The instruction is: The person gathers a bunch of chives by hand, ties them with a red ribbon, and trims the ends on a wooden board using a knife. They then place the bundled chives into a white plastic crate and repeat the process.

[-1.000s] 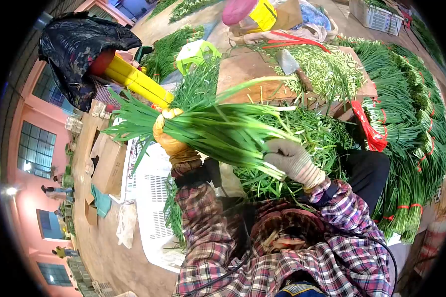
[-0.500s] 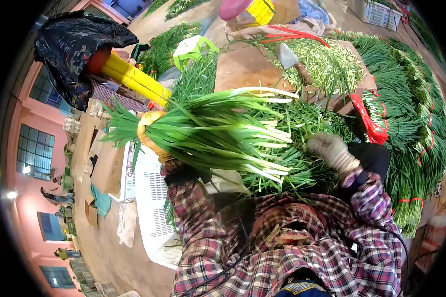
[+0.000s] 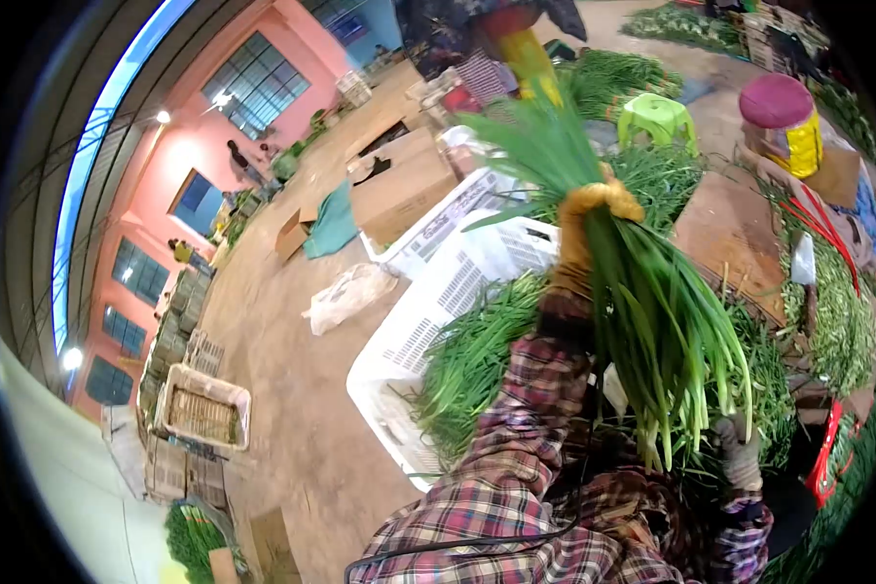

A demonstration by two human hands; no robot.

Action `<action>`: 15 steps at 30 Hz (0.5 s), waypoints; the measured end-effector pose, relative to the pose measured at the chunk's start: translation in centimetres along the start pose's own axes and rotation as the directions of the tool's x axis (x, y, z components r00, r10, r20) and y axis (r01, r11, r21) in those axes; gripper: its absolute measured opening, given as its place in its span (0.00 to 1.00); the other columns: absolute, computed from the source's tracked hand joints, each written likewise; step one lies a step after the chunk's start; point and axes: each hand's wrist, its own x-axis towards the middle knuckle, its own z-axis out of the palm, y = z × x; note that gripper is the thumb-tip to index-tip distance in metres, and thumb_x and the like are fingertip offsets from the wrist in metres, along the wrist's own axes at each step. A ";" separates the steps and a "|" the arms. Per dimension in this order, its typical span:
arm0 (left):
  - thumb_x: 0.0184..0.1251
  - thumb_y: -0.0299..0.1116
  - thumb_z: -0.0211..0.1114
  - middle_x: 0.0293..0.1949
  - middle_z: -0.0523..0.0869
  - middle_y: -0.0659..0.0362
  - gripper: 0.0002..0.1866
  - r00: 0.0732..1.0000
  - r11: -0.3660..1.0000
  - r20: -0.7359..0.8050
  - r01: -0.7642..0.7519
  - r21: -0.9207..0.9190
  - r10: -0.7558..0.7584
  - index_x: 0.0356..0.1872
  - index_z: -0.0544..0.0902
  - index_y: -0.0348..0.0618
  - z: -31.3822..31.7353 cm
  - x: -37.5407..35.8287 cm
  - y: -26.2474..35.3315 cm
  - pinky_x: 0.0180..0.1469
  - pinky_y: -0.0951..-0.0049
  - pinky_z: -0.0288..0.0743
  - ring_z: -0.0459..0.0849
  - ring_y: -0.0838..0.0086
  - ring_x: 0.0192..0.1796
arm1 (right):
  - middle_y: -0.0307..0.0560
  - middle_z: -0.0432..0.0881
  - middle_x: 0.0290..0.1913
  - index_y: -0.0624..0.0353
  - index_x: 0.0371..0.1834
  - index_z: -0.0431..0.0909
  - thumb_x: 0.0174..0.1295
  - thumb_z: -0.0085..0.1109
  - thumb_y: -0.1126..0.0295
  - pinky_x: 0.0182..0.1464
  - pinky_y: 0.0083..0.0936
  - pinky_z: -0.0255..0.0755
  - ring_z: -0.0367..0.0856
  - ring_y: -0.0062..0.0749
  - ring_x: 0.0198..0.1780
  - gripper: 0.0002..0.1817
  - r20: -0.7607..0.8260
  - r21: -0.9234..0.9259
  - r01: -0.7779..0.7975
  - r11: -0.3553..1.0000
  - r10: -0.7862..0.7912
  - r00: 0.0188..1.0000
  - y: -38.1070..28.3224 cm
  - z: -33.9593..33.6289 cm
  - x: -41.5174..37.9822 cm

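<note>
My left hand (image 3: 594, 214), in a yellow glove, is closed around the leafy part of a bunch of garlic chives (image 3: 657, 326). The bunch is held up, its leaves fanning out above the fist and its pale stem ends hanging down to the right. My right hand (image 3: 740, 456), in a greyish knit glove, is low beside those stem ends; its fingers are partly hidden and blurred. Loose greens (image 3: 764, 365) lie behind the bunch. Left of my sleeve, a white plastic crate (image 3: 375, 375) contains more chives (image 3: 477, 355).
A wooden board (image 3: 720, 229) holds a cleaver (image 3: 803, 261) and cut stem ends (image 3: 842, 326). Red ties (image 3: 827, 457) hang at its near edge. Beyond are a green stool (image 3: 657, 119) and a purple-topped seat (image 3: 777, 102). A cardboard box (image 3: 404, 190) and plastic bag (image 3: 348, 297) are on the left.
My view has swung left, bringing the crate and floor further into sight. The held bunch has turned from lying sideways to stems hanging down. My right hand is now closer to the stem ends.
</note>
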 end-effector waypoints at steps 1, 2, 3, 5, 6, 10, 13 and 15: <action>0.53 0.29 0.62 0.25 0.77 0.59 0.10 1.000 0.998 -0.003 -0.022 0.055 0.022 0.37 0.74 0.42 1.3 -0.5 -0.5 0.39 0.70 0.71 0.75 0.71 0.28 | 0.45 0.78 0.32 0.63 0.38 0.77 0.62 0.55 0.64 0.28 0.22 0.63 0.73 0.25 0.31 0.12 -0.051 0.134 0.140 0.981 -0.134 0.990 7.8 -1.5 2.4; 0.53 0.29 0.61 0.24 0.76 0.59 0.08 0.999 0.993 -0.008 -0.040 0.108 0.041 0.34 0.75 0.41 2.0 -0.9 -1.1 0.39 0.70 0.71 0.74 0.72 0.28 | 0.45 0.78 0.31 0.64 0.36 0.75 0.62 0.51 0.70 0.28 0.23 0.65 0.74 0.25 0.32 0.08 -0.030 0.209 0.080 0.975 -0.075 0.997 7.4 -3.0 2.8; 0.54 0.29 0.61 0.24 0.76 0.59 0.11 1.000 0.997 0.006 -0.011 0.071 0.011 0.38 0.75 0.41 1.6 -1.0 -1.3 0.39 0.70 0.71 0.75 0.72 0.27 | 0.44 0.78 0.29 0.63 0.34 0.75 0.63 0.50 0.71 0.29 0.23 0.67 0.75 0.26 0.31 0.07 0.001 -0.221 0.019 0.975 -0.019 1.000 3.6 -3.2 2.2; 0.53 0.29 0.61 0.25 0.76 0.59 0.12 0.998 0.995 0.049 -0.030 0.092 0.026 0.40 0.74 0.42 -0.3 -1.0 -0.2 0.39 0.69 0.69 0.74 0.72 0.28 | 0.44 0.78 0.27 0.63 0.31 0.75 0.63 0.48 0.71 0.29 0.23 0.69 0.76 0.27 0.30 0.08 -0.001 -0.613 -0.038 0.789 0.048 0.999 -0.6 -3.0 2.7; 0.53 0.29 0.62 0.25 0.75 0.60 0.13 0.995 0.995 0.097 -0.035 0.097 0.025 0.41 0.73 0.44 -0.2 -0.6 -0.4 0.38 0.68 0.67 0.73 0.72 0.28 | 0.47 0.78 0.25 0.60 0.28 0.76 0.61 0.50 0.68 0.28 0.27 0.70 0.77 0.32 0.28 0.09 0.011 -0.734 0.030 0.679 -0.032 0.999 -0.9 -3.6 3.0; 0.54 0.33 0.58 0.21 0.67 0.63 0.09 0.981 0.953 0.191 -0.045 0.300 -0.014 0.22 0.68 0.46 1.0 -1.3 1.3 0.40 0.74 0.63 0.66 0.75 0.27 | 0.51 0.81 0.25 0.55 0.28 0.81 0.55 0.54 0.64 0.27 0.38 0.74 0.81 0.45 0.29 0.09 0.123 -0.952 0.139 0.273 -0.075 0.990 5.6 -11.4 2.2; 0.53 0.32 0.59 0.22 0.67 0.64 0.08 0.954 0.993 0.285 0.061 0.106 -0.089 0.23 0.68 0.46 0.4 -0.9 0.6 0.37 0.76 0.63 0.65 0.78 0.26 | 0.35 0.73 0.29 0.63 0.37 0.78 0.59 0.57 0.66 0.37 0.23 0.64 0.67 0.23 0.32 0.10 -0.184 -0.256 0.104 0.961 -0.154 0.971 -6.7 -10.1 1.7; 0.53 0.32 0.59 0.23 0.68 0.64 0.07 0.974 0.999 0.226 0.027 -0.029 -0.020 0.25 0.70 0.45 2.7 -1.6 -1.6 0.37 0.75 0.63 0.66 0.78 0.26 | 0.39 0.77 0.42 0.66 0.55 0.71 0.59 0.58 0.62 0.49 0.21 0.67 0.72 0.23 0.45 0.24 -0.192 -0.021 0.197 0.980 -0.197 0.961 -11.8 -8.4 3.1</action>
